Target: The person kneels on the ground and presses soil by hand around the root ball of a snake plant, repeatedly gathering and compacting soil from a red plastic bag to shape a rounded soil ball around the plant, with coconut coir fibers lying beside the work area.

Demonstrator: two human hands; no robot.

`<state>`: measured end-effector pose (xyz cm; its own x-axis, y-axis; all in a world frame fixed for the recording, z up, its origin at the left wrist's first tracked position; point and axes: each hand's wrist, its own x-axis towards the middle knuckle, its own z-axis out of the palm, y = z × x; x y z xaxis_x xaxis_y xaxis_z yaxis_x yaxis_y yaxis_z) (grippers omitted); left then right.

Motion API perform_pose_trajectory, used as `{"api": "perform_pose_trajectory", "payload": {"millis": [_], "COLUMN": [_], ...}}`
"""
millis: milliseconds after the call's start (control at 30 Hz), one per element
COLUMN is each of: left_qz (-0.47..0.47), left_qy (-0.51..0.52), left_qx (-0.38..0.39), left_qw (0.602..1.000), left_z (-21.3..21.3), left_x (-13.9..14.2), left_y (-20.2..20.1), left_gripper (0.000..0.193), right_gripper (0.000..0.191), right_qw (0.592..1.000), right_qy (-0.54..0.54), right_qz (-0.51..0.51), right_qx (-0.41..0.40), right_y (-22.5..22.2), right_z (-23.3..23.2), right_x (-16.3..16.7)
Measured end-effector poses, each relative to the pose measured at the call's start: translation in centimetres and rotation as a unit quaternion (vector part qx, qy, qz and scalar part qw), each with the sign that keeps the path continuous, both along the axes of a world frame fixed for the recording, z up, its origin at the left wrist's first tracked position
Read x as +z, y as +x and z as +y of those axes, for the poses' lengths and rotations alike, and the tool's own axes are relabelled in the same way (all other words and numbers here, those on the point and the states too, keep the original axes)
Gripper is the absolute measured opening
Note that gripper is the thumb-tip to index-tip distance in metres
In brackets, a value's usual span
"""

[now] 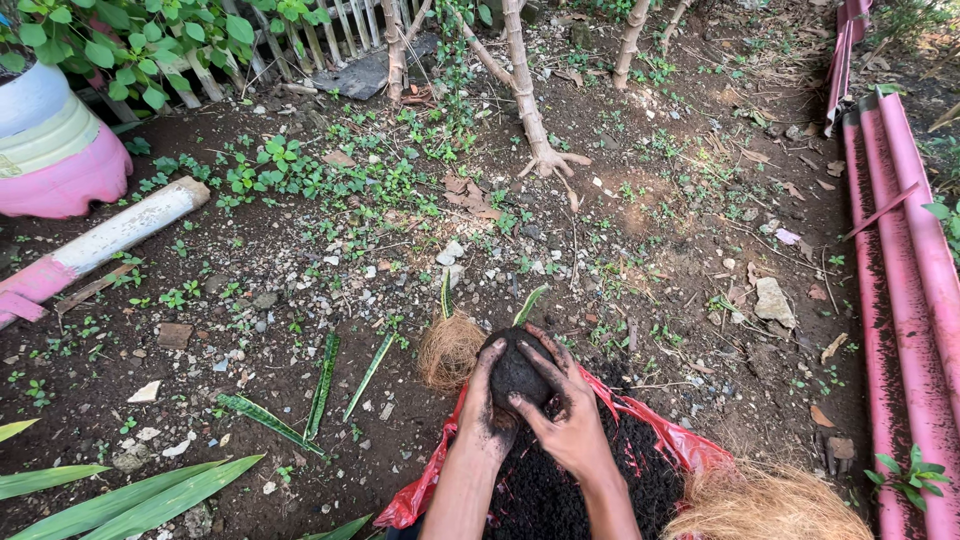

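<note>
Head view: dark, seemingly round soil ball (516, 372).

Both soil-stained hands cup a dark ball of soil (515, 372), the left hand (487, 405) against its near-left side and the right hand (562, 405) spread over its right. They hold it above a red plastic bag (668, 435) heaped with black soil, with a tuft of brown coconut fibre (449, 350) just beside the ball. Long green leaves (322, 385) lie on the bare ground to the left, and pink pipes (905, 250) run along the right edge.
</note>
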<state>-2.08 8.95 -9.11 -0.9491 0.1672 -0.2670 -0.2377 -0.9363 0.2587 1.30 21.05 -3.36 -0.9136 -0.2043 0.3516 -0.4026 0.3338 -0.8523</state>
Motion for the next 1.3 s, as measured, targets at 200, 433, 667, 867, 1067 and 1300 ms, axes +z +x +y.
{"api": "perform_pose_trajectory", "payload": {"millis": [200, 433, 667, 867, 1067, 1300], "left_qz": [-0.02, 0.03, 0.252, 0.316, 0.254, 0.084], "left_qy": [-0.014, -0.227, -0.412, -0.445, -0.466, -0.454], "left_qx": [0.009, 0.045, 0.127, 0.119, 0.15, 0.204], "left_qw": [1.0, 0.972, 0.866, 0.83, 0.835, 0.863], "left_z": [-0.3, -0.2, -1.3, -1.0, 0.4, 2.8], "left_x": [1.3, 1.7, 1.6, 2.3, 2.5, 2.4], "left_y": [0.9, 1.9, 2.3, 2.7, 2.8, 2.5], "left_gripper": [0.05, 0.057, 0.043, 0.04, 0.035, 0.029], "right_gripper": [0.062, 0.056, 0.054, 0.05, 0.04, 0.035], "right_qw": [0.959, 0.815, 0.793, 0.746, 0.748, 0.78], "right_qy": [-0.282, -0.427, -0.443, -0.493, -0.521, -0.49], "right_qz": [0.001, -0.338, -0.402, -0.428, -0.389, -0.319], "right_qx": [-0.023, -0.198, -0.114, -0.129, -0.133, -0.222], "right_y": [-0.8, -1.5, -2.4, -2.7, -2.6, -2.4], "right_z": [-0.4, -1.5, 0.0, 1.2, 0.8, 0.7], "right_x": [0.1, -1.7, -5.8, -6.3, -6.4, -5.6]}}
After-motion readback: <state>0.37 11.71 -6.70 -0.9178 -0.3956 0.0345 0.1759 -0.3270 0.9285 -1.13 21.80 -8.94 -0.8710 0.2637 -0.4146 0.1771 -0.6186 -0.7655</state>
